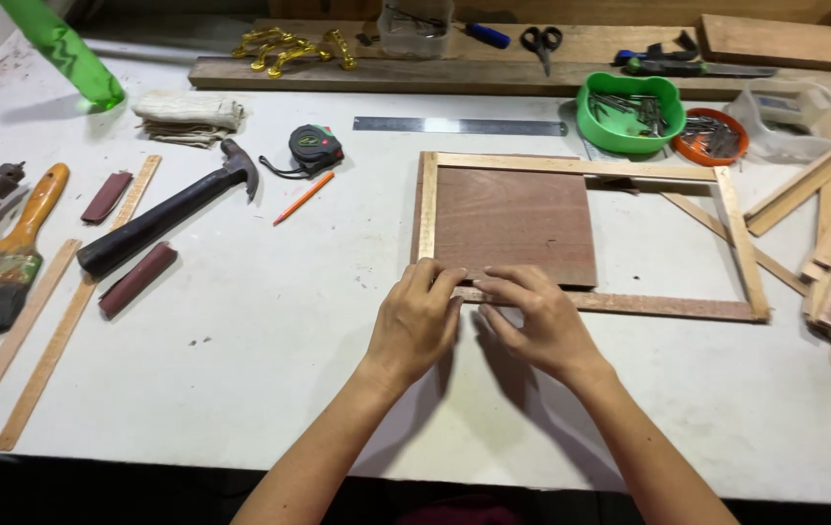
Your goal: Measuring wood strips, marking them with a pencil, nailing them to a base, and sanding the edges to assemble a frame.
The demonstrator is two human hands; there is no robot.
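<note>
Both forearms reach forward, left hand (pixel 415 321) and right hand (pixel 537 326) palm-down, fingers curled.

Pale, matt rectangular frame of thin wooden strips (pixel 741 238); smooth reddish-brown plywood panel (pixel 512 224) (faint grain); glossy green plastic bowl (pixel 629 97); brushed steel ruler (pixel 459 125); matt white tabletop (pixel 269 292), lightly scuffed.

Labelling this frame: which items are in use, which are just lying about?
In use: left hand and right hand, both pressing the frame at its near rail; board inside the frame.

Lying about: hammer, tape measure, pencil, ruler, brush, scissors.
</note>
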